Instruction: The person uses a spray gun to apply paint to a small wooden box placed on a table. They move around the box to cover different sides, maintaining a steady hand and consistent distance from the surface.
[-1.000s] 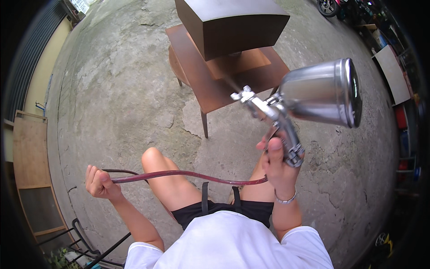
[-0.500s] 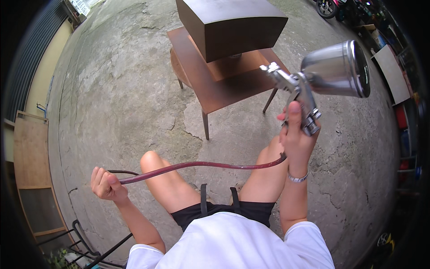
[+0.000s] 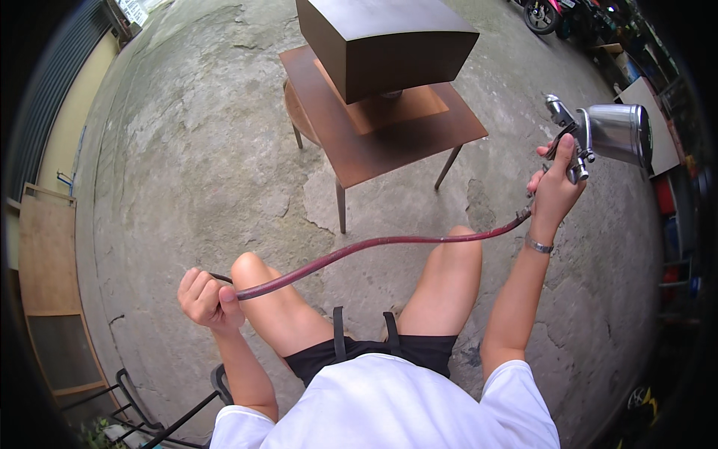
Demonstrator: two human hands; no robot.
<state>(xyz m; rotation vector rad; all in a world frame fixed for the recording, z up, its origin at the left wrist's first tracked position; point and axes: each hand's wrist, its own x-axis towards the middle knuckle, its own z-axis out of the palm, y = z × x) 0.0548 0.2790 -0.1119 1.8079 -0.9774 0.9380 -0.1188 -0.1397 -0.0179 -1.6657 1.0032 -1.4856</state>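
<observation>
Out to the right, my right hand point(image 3: 557, 183) grips a metal spray gun point(image 3: 576, 142) by its handle. Its silver cup point(image 3: 615, 129) points rightward and its nozzle is up at the left. From the base of the gun a dark red hose point(image 3: 351, 248) runs across above my knees. My left hand point(image 3: 211, 299) is closed around the other end of that hose. Ahead of me stands a brown wooden table point(image 3: 404, 161) with thin legs. A dark brown box-shaped piece point(image 3: 411, 63) is raised over the table's recessed top, on a support mostly hidden beneath it.
A round-edged wooden seat point(image 3: 299, 112) shows at the table's left. Wooden panels point(image 3: 48, 254) lean along the left wall, with a black metal frame point(image 3: 149, 426) lower left. A motorbike point(image 3: 542, 16) stands at the far right. A pale board point(image 3: 649, 123) and shelves line the right side.
My right hand has swung the spray gun right, away from the table. My left hand has moved slightly right with the hose, which now stretches farther across.
</observation>
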